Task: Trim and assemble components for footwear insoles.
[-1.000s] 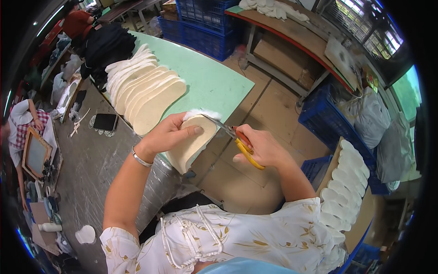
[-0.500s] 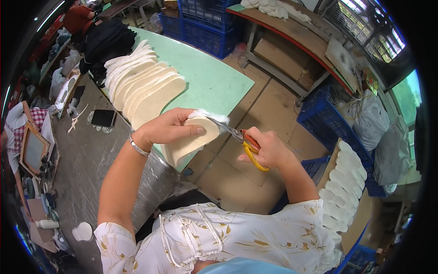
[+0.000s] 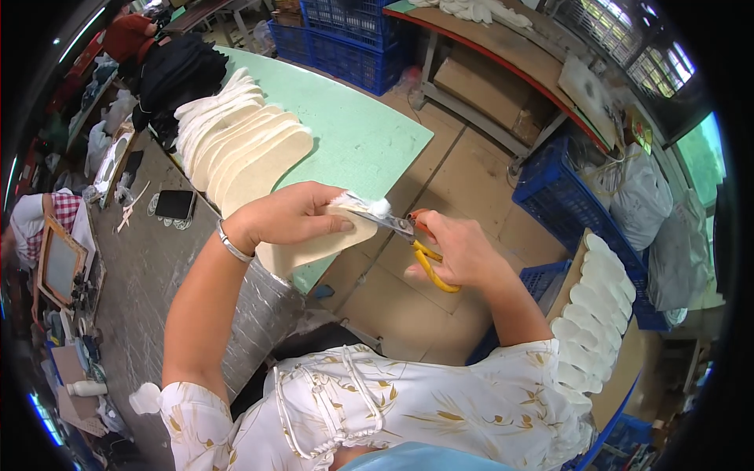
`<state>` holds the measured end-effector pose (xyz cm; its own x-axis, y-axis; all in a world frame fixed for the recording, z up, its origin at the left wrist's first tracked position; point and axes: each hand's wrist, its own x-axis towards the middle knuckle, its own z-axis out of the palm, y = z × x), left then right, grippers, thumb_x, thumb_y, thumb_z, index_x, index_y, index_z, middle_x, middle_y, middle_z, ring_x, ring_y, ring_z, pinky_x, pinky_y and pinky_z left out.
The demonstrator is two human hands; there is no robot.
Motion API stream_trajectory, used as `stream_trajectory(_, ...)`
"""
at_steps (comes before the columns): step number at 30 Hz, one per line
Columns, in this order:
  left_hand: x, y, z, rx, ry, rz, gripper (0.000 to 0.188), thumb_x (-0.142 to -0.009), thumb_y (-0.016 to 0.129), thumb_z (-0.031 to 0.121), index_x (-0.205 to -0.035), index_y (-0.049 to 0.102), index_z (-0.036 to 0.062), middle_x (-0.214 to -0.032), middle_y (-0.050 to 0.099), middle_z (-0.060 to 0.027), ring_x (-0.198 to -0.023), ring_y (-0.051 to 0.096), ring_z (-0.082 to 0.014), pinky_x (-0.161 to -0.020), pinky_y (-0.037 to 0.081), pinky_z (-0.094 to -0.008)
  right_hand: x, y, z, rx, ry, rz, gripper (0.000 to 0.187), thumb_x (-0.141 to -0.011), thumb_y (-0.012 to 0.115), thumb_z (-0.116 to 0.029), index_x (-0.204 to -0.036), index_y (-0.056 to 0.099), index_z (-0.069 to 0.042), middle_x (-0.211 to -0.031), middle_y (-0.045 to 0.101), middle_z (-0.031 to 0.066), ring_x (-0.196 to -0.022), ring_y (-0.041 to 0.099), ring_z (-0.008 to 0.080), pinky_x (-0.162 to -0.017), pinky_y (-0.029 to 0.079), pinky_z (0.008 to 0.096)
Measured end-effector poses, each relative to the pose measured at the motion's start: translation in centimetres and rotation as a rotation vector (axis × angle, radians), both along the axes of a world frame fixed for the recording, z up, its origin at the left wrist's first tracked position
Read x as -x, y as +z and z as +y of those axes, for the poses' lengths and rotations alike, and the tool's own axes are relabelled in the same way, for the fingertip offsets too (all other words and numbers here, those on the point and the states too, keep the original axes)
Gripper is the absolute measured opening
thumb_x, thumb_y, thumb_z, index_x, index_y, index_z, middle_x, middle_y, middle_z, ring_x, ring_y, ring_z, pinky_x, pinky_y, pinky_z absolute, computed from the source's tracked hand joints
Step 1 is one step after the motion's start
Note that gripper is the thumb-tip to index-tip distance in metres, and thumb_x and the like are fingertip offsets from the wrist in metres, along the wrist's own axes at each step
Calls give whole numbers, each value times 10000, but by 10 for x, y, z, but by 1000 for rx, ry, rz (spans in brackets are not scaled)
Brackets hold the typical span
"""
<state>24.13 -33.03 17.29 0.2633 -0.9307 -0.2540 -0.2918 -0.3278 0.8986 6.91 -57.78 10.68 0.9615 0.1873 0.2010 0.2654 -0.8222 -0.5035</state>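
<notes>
My left hand (image 3: 294, 216) is closed on a cream insole (image 3: 318, 250) with white fluffy lining, thumb on top. Its rounded end points right, toward the scissors. In my right hand (image 3: 455, 250) are scissors (image 3: 404, 227) with orange and yellow handles. The blades lie across the edge of the insole, where a tuft of white fluff (image 3: 379, 207) sticks up. Beyond my left hand, a fanned row of similar cream insoles (image 3: 263, 157) lies on the pale green board (image 3: 361, 133).
A phone (image 3: 174, 205) rests on the grey table (image 3: 149, 267) at left. Black cloth pieces (image 3: 177, 74) are piled at the far left. White oval pads (image 3: 589, 322) overlap on a board at right, near a blue crate (image 3: 561, 188). Another person's red top (image 3: 126, 35) shows far left.
The scissor blades have moved a little left over the insole's end, and the fluff tuft has shifted. The insole is tilted slightly differently in my left hand.
</notes>
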Motion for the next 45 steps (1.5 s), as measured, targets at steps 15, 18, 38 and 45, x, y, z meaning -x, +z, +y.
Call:
stream_trajectory(15, -3, -7, -5, 9, -57, -18, 259, -954, 639, 171, -1160, 637, 13, -921, 685, 2, -816, 522, -40, -761, 466, -238, 3, -7, -1, -49, 28, 111, 720, -747, 748, -598, -1164, 535, -51, -887, 670, 89, -769, 673, 275, -618, 508, 359)
stream_trajectory(18, -1, -9, -6, -10, -4, 74, 259, -947, 656, 179, -1150, 642, 18, -931, 682, 11, -830, 520, -40, -774, 461, -235, 4, -18, 4, -80, 6, -21, 770, -732, 768, -572, -1189, 491, -17, -800, 588, 96, -735, 626, 304, -649, 491, 381)
stream_trajectory(38, -3, -3, -1, -127, -17, -205, 258, -919, 653, 129, -1157, 654, 29, -979, 712, -56, -857, 610, -94, -800, 496, -269, 12, -42, -14, -322, -63, 326, 532, -826, 737, -461, -1126, 524, -76, -804, 618, 97, -716, 626, 255, -654, 494, 367)
stream_trajectory(45, 1, 3, -5, -74, 34, -142, 230, -910, 676, 139, -1105, 675, 18, -907, 698, -43, -825, 580, -60, -781, 491, -248, 67, -237, -66, 435, -391, 482, 545, -794, 689, -512, -1130, 587, -95, -995, 668, 110, -946, 668, 255, -846, 514, 371)
